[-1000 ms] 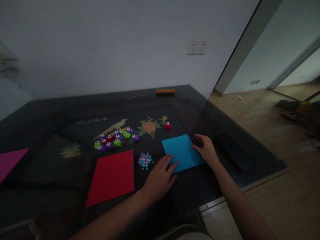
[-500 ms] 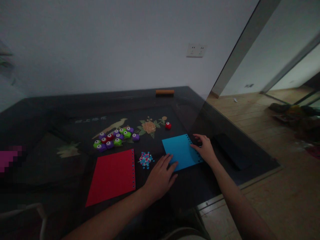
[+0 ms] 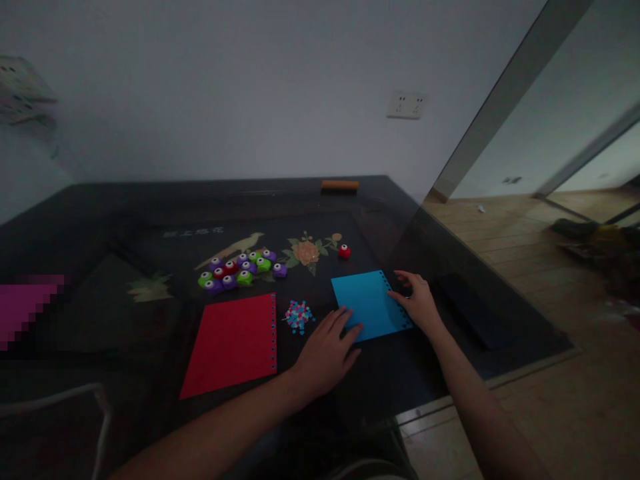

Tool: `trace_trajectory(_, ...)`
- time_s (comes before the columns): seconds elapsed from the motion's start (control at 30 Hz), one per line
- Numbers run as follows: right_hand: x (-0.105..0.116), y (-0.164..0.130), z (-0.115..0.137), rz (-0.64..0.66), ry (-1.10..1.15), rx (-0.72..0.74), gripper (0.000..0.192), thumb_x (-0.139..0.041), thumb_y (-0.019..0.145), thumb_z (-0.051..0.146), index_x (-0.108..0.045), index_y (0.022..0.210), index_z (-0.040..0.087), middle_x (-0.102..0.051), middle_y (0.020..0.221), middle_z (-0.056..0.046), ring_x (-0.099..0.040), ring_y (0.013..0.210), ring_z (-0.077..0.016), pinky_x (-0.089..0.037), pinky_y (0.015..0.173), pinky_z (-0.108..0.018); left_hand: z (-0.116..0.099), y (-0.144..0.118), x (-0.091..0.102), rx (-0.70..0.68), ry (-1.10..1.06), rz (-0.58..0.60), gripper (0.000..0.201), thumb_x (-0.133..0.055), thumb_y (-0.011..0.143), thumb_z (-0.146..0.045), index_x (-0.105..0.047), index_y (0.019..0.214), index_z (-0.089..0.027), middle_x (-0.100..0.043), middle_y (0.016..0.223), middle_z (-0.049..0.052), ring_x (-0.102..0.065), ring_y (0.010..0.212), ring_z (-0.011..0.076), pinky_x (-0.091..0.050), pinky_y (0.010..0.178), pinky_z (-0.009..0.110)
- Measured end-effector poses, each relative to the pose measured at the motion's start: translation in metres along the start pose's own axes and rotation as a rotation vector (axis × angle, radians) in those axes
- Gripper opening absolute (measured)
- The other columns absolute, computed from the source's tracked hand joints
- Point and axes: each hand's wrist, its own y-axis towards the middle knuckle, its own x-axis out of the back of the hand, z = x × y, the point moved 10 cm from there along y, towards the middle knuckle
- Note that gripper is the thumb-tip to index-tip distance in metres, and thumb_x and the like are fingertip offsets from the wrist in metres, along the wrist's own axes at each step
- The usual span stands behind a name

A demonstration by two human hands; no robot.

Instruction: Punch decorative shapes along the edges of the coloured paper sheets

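A blue paper sheet (image 3: 369,303) with punched holes along its right edge lies flat on the dark table (image 3: 100,220). My left hand (image 3: 327,353) rests flat at its near left corner, fingertips on the paper. My right hand (image 3: 419,303) sits at its right edge, fingers spread over the punched holes. A small heap of coloured paper dots (image 3: 299,315) lies just left of the blue sheet. A red sheet (image 3: 233,343) with holes along its right edge lies further left. Neither hand grips anything.
A cluster of small purple, green and red punches (image 3: 243,270) sits behind the red sheet, and one red punch (image 3: 344,251) stands alone beyond the blue sheet. An orange bar (image 3: 340,185) lies at the table's far edge. Pink paper (image 3: 25,310) shows at the left.
The view has shifted slightly, so everything sits a little further right. Both hands stay on the blue sheet in the same pose.
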Motion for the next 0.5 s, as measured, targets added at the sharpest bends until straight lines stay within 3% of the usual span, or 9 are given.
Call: trace_trajectory(0.5, -0.0004, 0.0003, -0.0067, -0.002, 0.016, -0.006, 0.05, -0.064, 0.072, 0.044, -0.057, 0.114, 0.017, -0.059, 0.098, -0.012, -0.054, 0.082, -0.0247, -0.045, 0.071, -0.037, -0.0012, -0.0003, 0.0036, -0.009, -0.017, -0.035, 0.043, -0.054, 0.085, -0.027, -0.047, 0.127, -0.019, -0.043, 0.138, 0.014, -0.036, 0.13, 0.0279, -0.037, 0.104, 0.045)
